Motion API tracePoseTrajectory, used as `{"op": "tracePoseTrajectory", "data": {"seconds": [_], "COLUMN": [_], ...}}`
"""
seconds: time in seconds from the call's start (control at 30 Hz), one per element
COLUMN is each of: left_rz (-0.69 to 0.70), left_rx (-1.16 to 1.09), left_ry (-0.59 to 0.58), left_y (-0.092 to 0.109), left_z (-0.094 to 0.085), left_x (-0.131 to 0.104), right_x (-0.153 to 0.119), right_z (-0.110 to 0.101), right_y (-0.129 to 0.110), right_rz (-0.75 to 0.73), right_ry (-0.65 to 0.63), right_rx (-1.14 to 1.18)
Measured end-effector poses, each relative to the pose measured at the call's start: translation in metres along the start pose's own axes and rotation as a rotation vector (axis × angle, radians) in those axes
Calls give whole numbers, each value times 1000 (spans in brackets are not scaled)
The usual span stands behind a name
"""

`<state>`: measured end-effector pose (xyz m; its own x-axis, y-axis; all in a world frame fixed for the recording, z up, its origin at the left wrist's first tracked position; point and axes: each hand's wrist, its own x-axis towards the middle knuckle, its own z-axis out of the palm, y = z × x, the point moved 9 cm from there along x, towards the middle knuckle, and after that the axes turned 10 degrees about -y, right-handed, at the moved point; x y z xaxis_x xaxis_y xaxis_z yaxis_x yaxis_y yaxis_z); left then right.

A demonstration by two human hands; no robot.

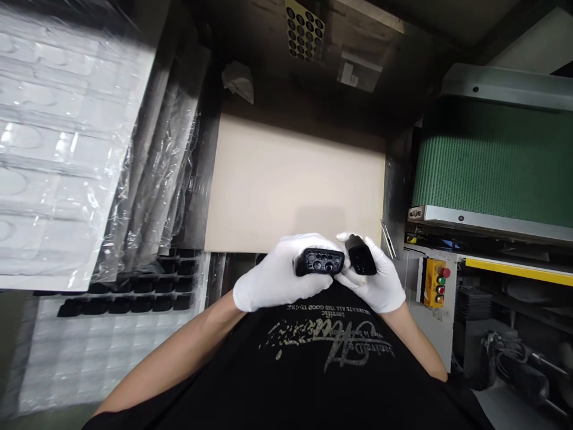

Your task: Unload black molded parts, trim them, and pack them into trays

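Note:
White gloves cover both my hands. My left hand [286,269] is closed around a black plastic housing [323,261], whose end facing me has several round openings. A second black plastic part [362,257], hollow and elongated, is gripped in my right hand [378,278]. The two parts are side by side in front of my chest, a small gap between them. Beyond them lies a beige board [295,173] on the work surface, its front edge just past my hands. What exact products the parts belong to I cannot tell.
Clear plastic trays [54,131] are stacked at the left, with rows of black parts [134,292] below. A green conveyor belt [492,161] and a yellow button box [435,283] stand at right. A knife-like tool [387,239] lies beside the board; a dotted sticker sheet [305,30] is behind.

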<state>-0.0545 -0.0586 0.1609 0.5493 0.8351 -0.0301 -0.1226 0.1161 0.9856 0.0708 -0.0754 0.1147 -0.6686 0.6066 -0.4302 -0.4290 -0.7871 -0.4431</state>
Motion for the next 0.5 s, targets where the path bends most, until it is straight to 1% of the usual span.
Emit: {"op": "tracePoseTrajectory", "data": {"seconds": [0.1,0.2,0.3,0.4,0.5], "left_rz": [-7,24,71,99,153], "left_rx": [-194,-448,-651,-775,-806], "left_ry": [-52,-177,-275,-317,-363], "left_y": [-10,-17,-21,-28,-30], "left_z": [0,7,14,19,23], "left_x": [0,0,1,2,3], "right_x": [-7,-15,-19,-19,-17], "right_z": [9,26,41,45,46], "right_y": [-3,-6,-3,2,4], "right_rz": [-18,-53,-28,26,46], "right_ry": [-23,-128,-232,-249,-240], "right_rx": [-66,-136,-163,-181,-181]}}
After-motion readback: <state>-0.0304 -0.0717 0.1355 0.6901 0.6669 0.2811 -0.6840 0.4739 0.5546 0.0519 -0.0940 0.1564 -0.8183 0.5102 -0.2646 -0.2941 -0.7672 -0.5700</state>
